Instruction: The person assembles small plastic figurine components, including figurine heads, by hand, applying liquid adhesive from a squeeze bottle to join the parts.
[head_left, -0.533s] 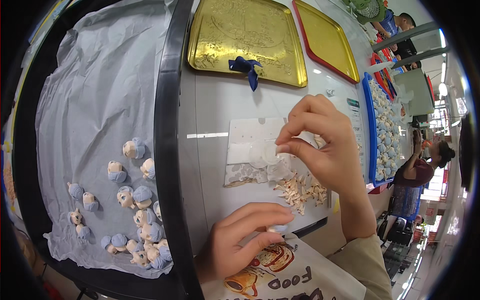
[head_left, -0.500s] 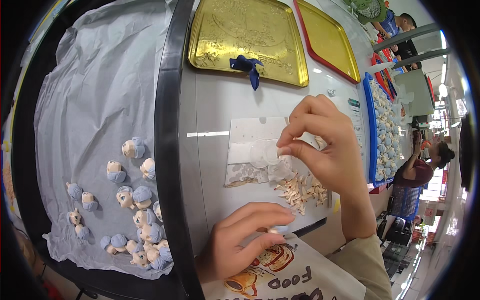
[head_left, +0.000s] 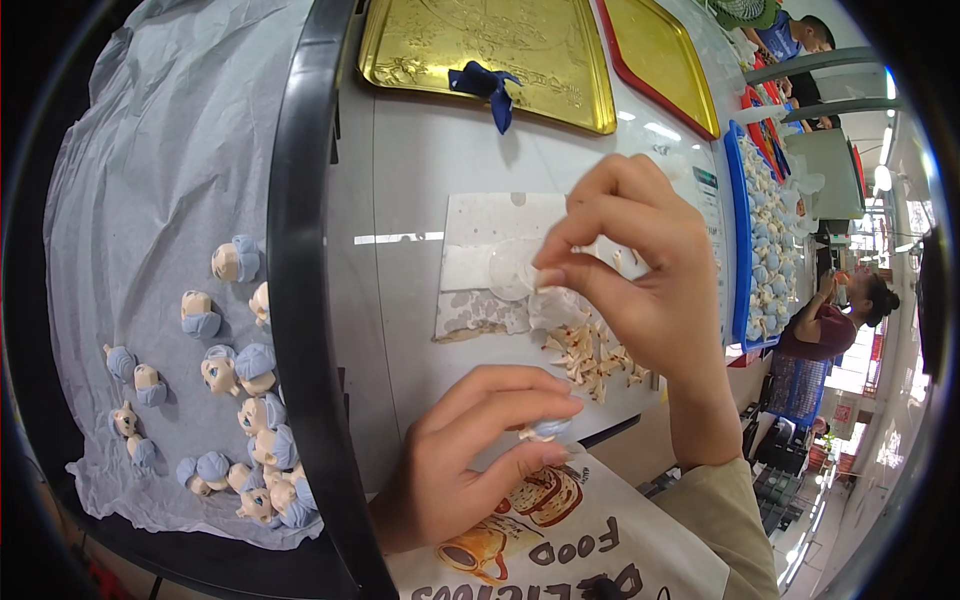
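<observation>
Blue-and-cream head [head_left: 547, 430] sits between the left hand's [head_left: 460, 450] thumb and curled fingers, loosely pinched; looks light, maybe easy to dent, so I'd hold it gently by the sides; the right hand's [head_left: 650, 270] thumb and index meet beside a clear disc [head_left: 510, 268], can't tell on what; pointy cream bits [head_left: 592, 362] lie heaped nearby.

Doll heads [head_left: 220, 372] are scattered on paper [head_left: 165, 210] in the left-hand tray [head_left: 287, 200]. To its right a card [head_left: 468, 268] is laid before a middle tray [head_left: 560, 65] and a right-hand tray [head_left: 665, 55], small pieces [head_left: 590, 357] being heaped by the card's near-right corner. A crate [head_left: 742, 300] is placed farther right.
</observation>
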